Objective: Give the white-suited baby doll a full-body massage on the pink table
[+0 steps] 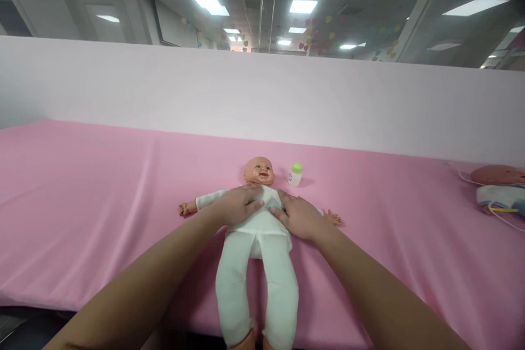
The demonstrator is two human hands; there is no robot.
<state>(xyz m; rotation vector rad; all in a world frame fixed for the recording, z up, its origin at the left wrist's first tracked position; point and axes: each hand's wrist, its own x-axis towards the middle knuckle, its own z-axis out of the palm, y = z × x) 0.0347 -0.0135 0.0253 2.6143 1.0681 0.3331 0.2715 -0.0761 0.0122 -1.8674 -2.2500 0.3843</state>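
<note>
A baby doll in white clothes lies on its back, head away from me, its arms spread and its legs toward me. My left hand rests flat on the left side of its chest, fingers stretched toward the shoulder. On the right side of the chest lies my right hand, also with fingers extended and the thumb pointing inward. Both hands touch the white top and hold nothing. A small white bottle with a green cap stands upright just right of the doll's head.
A pink sheet covers the table under the doll. At the far right edge lies another doll-like figure, partly cut off, with a white cord and a yellow strip. Behind the table runs a low white wall with glass above it.
</note>
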